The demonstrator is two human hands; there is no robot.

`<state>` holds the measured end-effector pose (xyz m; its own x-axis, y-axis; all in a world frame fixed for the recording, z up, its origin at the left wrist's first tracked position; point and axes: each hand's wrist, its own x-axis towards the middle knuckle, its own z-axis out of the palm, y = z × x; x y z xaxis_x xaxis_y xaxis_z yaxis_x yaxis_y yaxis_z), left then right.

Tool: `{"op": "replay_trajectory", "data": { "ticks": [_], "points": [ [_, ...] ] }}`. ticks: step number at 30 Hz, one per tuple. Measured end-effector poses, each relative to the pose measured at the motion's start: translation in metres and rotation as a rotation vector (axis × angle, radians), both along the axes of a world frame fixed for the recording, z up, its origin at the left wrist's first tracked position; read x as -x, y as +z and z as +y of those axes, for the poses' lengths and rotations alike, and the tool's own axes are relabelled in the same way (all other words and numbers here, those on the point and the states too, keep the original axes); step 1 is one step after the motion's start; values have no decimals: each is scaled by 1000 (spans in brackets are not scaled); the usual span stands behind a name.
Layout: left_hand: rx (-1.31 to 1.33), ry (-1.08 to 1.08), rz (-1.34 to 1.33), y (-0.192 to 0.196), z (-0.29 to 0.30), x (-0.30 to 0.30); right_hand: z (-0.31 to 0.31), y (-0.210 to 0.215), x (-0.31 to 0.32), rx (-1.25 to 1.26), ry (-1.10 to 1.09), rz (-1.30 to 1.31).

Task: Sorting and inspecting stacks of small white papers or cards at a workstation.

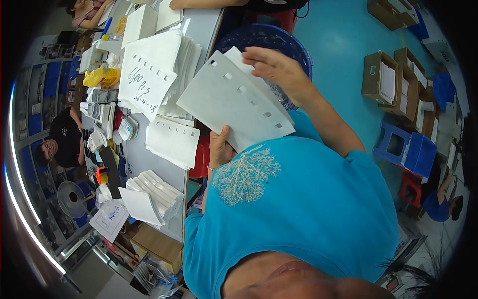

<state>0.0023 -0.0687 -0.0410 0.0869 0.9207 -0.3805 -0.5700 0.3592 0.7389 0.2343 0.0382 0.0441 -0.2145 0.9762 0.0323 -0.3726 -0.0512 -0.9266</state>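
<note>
Some hole-punched white sheets (226, 107) slant lengthwise down-right by the table's (201, 22) right edge, pinched in my left hand (220, 147), my right hand (279, 70), fingers extended (contact unclear), nearer their punched side.

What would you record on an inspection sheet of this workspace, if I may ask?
Surface: grey table, largely covered.
Job's things: white sheets with square holes, held up before the body; white stacks on the table, one bearing handwriting.
Clutter: yellow bottle and white containers on the table.
Hands: left hand grips the sheets' lower-left edge; right hand open by their upper-right edge, contact unclear.
Cables: one thin, dark, cord-like curve at the top; its ends are unclear.
Surroundings: blue tub beyond the sheets, cardboard boxes to the right, fan to the left, other people nearby.
</note>
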Motion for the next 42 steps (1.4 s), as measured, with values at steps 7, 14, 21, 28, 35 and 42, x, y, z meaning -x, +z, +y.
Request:
{"op": "replay_trajectory", "data": {
  "ticks": [7,14,21,28,35,42],
  "points": [
    [23,34,90,23,-1,-9,-2,-7,17,325,333,-60],
    [120,135,127,24,-5,-7,-78,-36,-25,230,481,-640],
    [58,225,-54,0,-16,1,-55,-12,-5,-221,85,-668],
    [-175,105,530,-63,-32,11,-38,59,96,-194,276,-237],
    [-152,35,470,-13,-34,27,-30,14,190,-769,270,-713],
    [-285,165,623,26,-19,25,-35,-25,54,-427,-211,-970]
  ]
}}
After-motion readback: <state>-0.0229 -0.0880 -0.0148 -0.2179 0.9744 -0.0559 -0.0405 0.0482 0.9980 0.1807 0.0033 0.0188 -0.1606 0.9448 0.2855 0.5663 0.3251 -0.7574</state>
